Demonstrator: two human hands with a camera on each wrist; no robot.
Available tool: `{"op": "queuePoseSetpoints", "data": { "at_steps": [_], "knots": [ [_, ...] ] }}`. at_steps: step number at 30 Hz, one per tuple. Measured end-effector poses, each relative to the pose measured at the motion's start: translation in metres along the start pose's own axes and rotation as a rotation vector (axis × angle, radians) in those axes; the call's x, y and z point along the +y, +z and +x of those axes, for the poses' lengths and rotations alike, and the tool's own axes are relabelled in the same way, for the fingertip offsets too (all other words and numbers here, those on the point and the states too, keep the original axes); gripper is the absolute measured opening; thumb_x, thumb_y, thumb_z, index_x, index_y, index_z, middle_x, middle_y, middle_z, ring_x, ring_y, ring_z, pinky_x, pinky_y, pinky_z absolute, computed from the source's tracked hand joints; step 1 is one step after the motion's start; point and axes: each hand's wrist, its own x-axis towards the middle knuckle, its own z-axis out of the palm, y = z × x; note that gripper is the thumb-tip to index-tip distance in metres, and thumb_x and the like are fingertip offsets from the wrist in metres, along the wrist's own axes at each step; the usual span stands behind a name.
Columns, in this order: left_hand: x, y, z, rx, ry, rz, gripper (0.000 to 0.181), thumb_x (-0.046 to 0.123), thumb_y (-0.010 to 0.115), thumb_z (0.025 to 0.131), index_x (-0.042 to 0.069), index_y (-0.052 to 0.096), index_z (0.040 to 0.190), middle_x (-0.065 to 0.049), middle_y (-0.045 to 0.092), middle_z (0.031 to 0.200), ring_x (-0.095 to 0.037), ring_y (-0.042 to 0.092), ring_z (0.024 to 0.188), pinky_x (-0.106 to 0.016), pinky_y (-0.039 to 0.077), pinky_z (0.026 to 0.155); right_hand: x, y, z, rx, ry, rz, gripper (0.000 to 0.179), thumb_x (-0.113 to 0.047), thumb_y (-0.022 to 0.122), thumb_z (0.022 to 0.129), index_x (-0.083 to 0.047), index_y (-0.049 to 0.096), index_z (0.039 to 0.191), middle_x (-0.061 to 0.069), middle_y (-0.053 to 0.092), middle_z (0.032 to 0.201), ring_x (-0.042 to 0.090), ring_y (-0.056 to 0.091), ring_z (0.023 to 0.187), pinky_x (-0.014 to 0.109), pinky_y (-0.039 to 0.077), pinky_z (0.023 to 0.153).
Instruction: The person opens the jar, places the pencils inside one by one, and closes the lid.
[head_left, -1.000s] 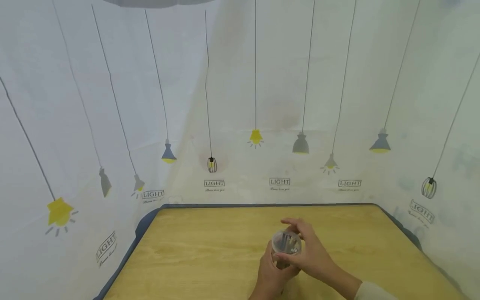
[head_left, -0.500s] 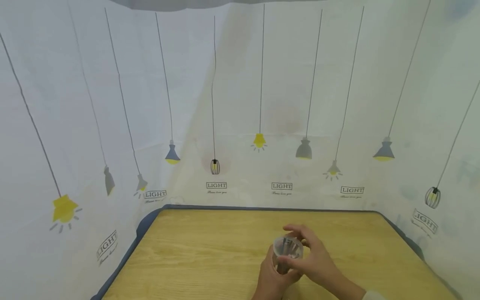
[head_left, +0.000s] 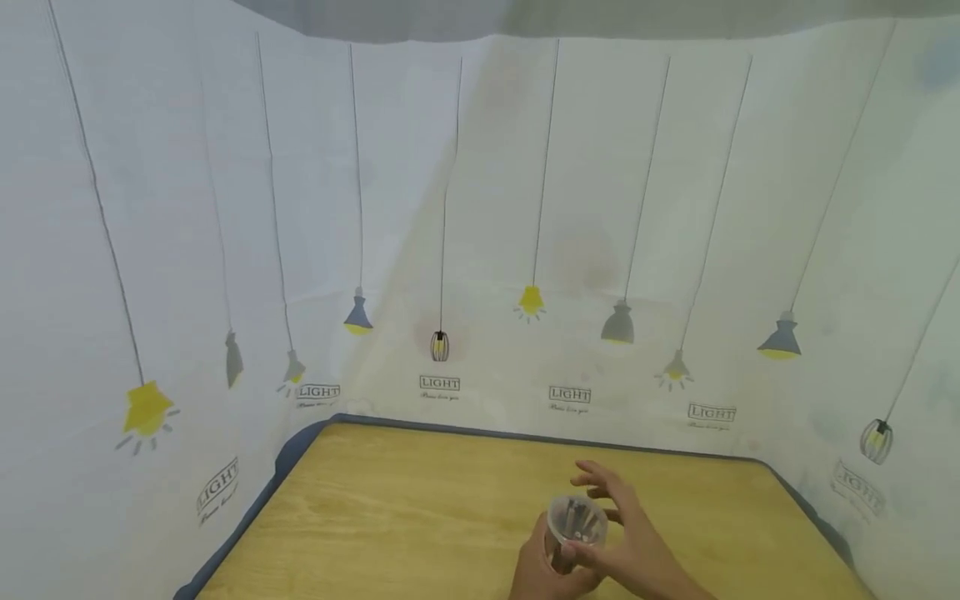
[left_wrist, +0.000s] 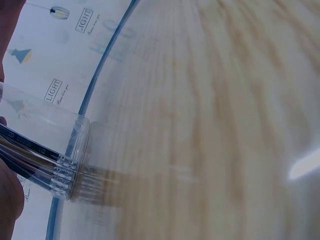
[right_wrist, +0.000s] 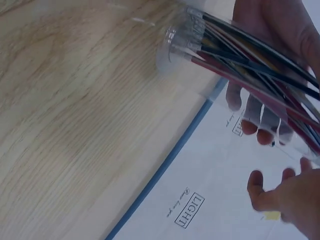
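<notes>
My left hand (head_left: pixel 540 567) grips a clear plastic tube (head_left: pixel 576 518) from its left side, fingers wrapped round the wall. Slim pencil-like sticks (right_wrist: pixel 250 65) in black, red and gold lean inside it. At the tube's round upper rim is my right hand (head_left: pixel 633 546), thumb on the near side and a lower finger at the right side; its upper fingers stand spread off the rim. The tube's base (left_wrist: pixel 77 160) points down over the table in the left wrist view, with light stick ends against it. The right wrist view cuts off the tube's upper end.
A wood-grain table (head_left: pixel 405 500) with a dark blue edge (head_left: pixel 450 428) lies under the hands. White sheeting (head_left: pixel 480 208) printed with hanging lamps and the word LIGHT rises behind the table and on both sides.
The head view has shifted and tilted, so hands and tube sit slightly lower in it. My right hand's upper fingers have lifted and spread further from the rim. The left hand keeps its grip.
</notes>
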Motion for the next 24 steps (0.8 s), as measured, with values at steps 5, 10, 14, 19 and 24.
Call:
{"op": "queuePoseSetpoints", "data": {
  "at_steps": [5,10,14,19,24],
  "knots": [
    [-0.006,-0.007,-0.009,-0.015,-0.031,0.065,0.072,0.027,0.087,0.097,0.013,0.052,0.158,-0.006,0.069,0.149,-0.019,0.07,0.131,-0.031,0.059,0.109,0.014,0.0,-0.01,-0.066,0.023,0.107,0.077,-0.015,0.086,0.097,-0.03,0.048,0.163,0.0,0.071,0.144,0.006,0.062,0.128,0.053,0.054,0.102],
    [-0.011,-0.017,-0.017,0.005,0.002,0.189,0.075,0.021,0.091,0.091,0.002,0.054,0.153,-0.015,0.074,0.142,-0.007,0.07,0.123,-0.021,0.055,0.103,0.015,0.013,-0.015,0.012,0.106,0.061,0.073,-0.026,0.096,0.088,-0.033,0.06,0.152,-0.002,0.071,0.129,0.004,0.064,0.114,0.034,0.055,0.096],
    [-0.007,-0.015,-0.018,0.035,-0.023,0.22,0.071,0.018,0.091,0.089,0.003,0.057,0.149,-0.013,0.077,0.134,-0.006,0.071,0.116,-0.02,0.055,0.098,0.012,0.018,-0.014,0.044,0.076,0.014,0.071,-0.029,0.099,0.084,-0.03,0.066,0.147,-0.003,0.066,0.119,0.006,0.06,0.108,0.026,0.052,0.09],
    [0.002,-0.006,-0.009,0.027,-0.085,0.121,0.07,0.029,0.089,0.093,0.017,0.056,0.153,-0.001,0.072,0.138,-0.015,0.069,0.122,-0.023,0.057,0.098,0.007,0.012,-0.007,0.034,0.023,-0.005,0.064,-0.031,0.096,0.088,-0.03,0.067,0.146,0.0,0.055,0.11,0.009,0.056,0.108,0.029,0.057,0.093],
    [0.007,-0.004,-0.003,-0.018,-0.023,0.073,0.077,0.025,0.087,0.095,0.019,0.049,0.162,-0.003,0.069,0.147,-0.018,0.069,0.129,-0.022,0.056,0.104,0.009,0.003,-0.002,-0.008,-0.044,0.018,0.076,-0.028,0.093,0.092,-0.034,0.056,0.158,0.001,0.065,0.134,0.007,0.057,0.121,0.037,0.059,0.096]
  ]
}}
